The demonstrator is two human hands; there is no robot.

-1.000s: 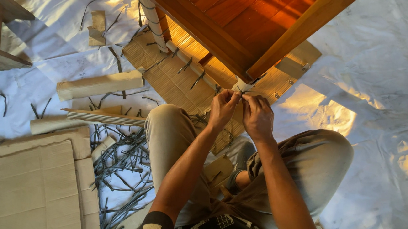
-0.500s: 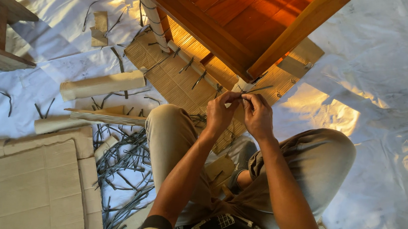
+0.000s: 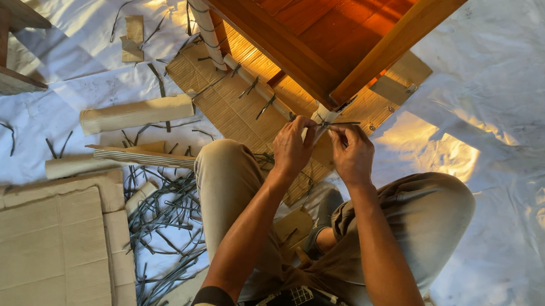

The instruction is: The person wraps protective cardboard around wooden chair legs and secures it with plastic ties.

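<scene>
Pinching fingers of both hands, left hand (image 3: 293,147); right hand (image 3: 351,153); thin strap (image 3: 337,122)

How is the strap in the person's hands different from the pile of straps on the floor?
The thin grey strap is stretched straight between the left hand and right hand, at the wrapped wooden furniture leg. The heap of grey strap pieces lies loose, bent and tangled on the white sheet. Both look grey and narrow.

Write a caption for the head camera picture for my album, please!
Both hands, left hand and right hand, pinch a thin grey strap at the wooden furniture's wrapped leg.
</scene>
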